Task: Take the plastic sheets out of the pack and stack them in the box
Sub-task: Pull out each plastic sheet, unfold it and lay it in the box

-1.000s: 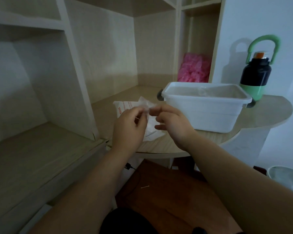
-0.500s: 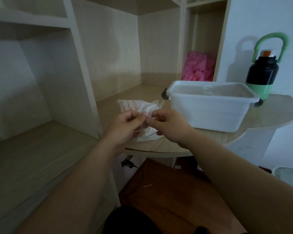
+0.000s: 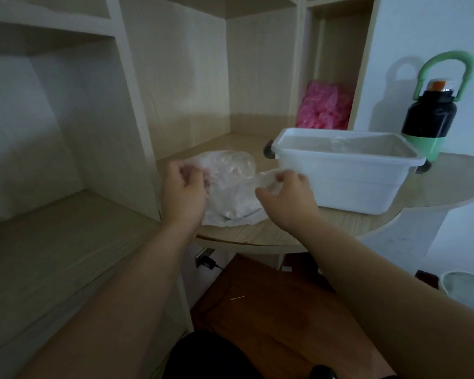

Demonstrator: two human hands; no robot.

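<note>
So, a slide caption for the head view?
The left hand and right hand hold a clear plastic sheet beside the white box.

A thin clear plastic sheet (image 3: pixel 230 173) is seen just left of the box (image 3: pixel 340 184), crinkled and glossy. The box itself is moulded in smooth white plastic, faintly sheened. Matt, pale wood-grain laminate is shown on the bench (image 3: pixel 449 184) under it. Behind the box, shiny pink plastic film (image 3: pixel 324 109) is bunched, and a bottle (image 3: pixel 428 120) is finished in smooth black and green.
</note>
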